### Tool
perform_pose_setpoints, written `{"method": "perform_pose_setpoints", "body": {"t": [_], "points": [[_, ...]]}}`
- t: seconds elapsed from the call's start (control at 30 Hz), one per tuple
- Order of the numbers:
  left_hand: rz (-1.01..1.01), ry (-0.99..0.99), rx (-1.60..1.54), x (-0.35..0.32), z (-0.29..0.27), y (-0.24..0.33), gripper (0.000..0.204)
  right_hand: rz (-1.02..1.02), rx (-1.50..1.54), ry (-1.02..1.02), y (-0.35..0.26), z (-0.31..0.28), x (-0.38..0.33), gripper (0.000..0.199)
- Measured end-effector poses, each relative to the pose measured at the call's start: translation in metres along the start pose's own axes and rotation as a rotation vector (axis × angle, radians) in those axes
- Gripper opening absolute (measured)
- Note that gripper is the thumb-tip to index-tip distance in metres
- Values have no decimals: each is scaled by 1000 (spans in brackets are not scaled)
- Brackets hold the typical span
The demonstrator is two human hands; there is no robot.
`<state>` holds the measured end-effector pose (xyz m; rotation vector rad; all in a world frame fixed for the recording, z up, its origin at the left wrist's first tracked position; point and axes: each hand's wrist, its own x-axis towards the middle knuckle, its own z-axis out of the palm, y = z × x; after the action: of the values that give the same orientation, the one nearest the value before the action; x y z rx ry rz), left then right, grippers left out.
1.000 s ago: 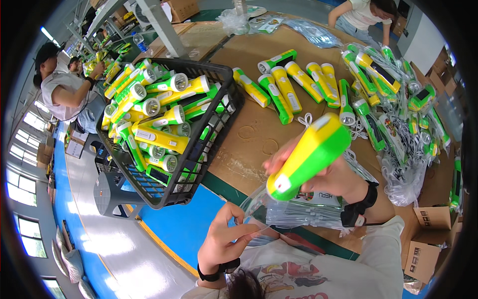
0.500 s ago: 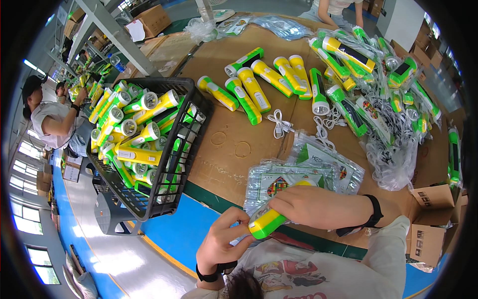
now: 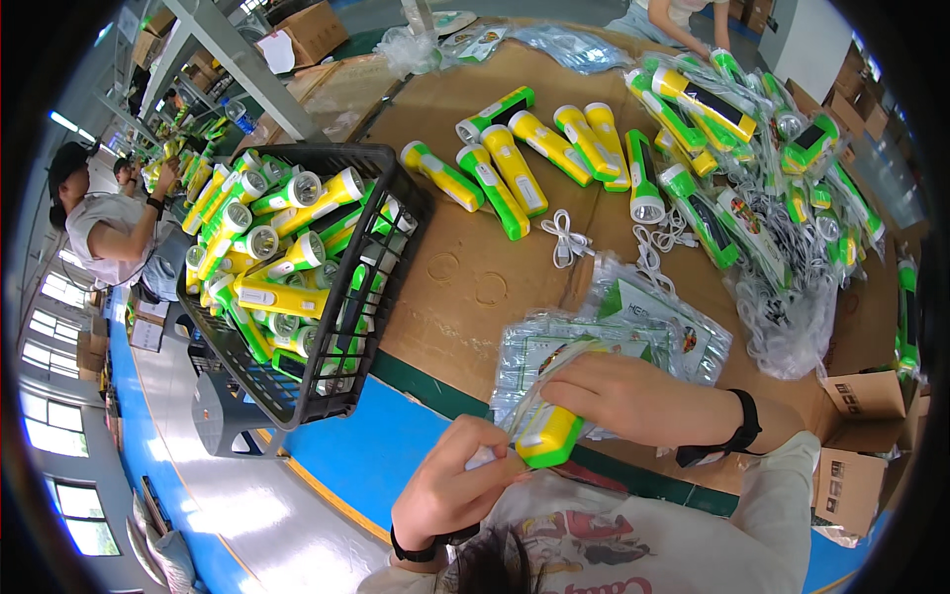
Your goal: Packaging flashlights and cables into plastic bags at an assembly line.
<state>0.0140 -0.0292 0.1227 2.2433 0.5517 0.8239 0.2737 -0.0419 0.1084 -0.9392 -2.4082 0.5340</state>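
Note:
My right hand (image 3: 618, 396) is closed around a yellow and green flashlight (image 3: 547, 436), its end pointing toward me. Clear plastic film of a bag (image 3: 524, 391) runs along the flashlight's left side. At that end, my left hand (image 3: 455, 485) has its fingers pinched on the plastic, and a pale bit of it shows between them. How far the flashlight sits inside the bag is hidden by my right hand. Beneath lies a stack of clear bags with printed cards (image 3: 658, 322). Two bundled white cables (image 3: 566, 240) rest just beyond the stack.
A black basket (image 3: 361, 297) full of flashlights stands at the left. Several loose flashlights (image 3: 515, 168) lie across the cardboard-covered table (image 3: 445, 307). Bagged flashlights and cables (image 3: 782, 267) are heaped at the right, above an open carton (image 3: 861, 445). Other people work at the far side and left.
The flashlight's near end has shifted slightly right and turned more toward me. My left fingers now pull plastic film out to the left of it. The whole view has shifted a little.

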Motion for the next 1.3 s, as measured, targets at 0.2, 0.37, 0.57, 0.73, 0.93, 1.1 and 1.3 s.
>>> {"method": "perform_pose_setpoints", "body": {"t": [0.2,0.37,0.57,0.73,0.93,1.1,1.3], "points": [[1,-90,42,17,25,-6,22,347,-533,-313,-23,19,-5,39],[-15,-31,152,12,34,-32,30,137,134,49,25,-17,7,28],[-375,410,-132,-16,55,-55,38,461,-235,484,131,-11,25,29],[-376,432,-65,-12,64,-54,13,432,-239,314,169,7,21,29],[-328,424,16,-11,57,-62,13,519,79,430,157,2,23,28],[-351,396,-29,-8,54,-61,14,514,89,516,149,-9,22,33],[-327,371,-27,-4,56,-59,17,502,-408,522,156,-25,17,12]]}}
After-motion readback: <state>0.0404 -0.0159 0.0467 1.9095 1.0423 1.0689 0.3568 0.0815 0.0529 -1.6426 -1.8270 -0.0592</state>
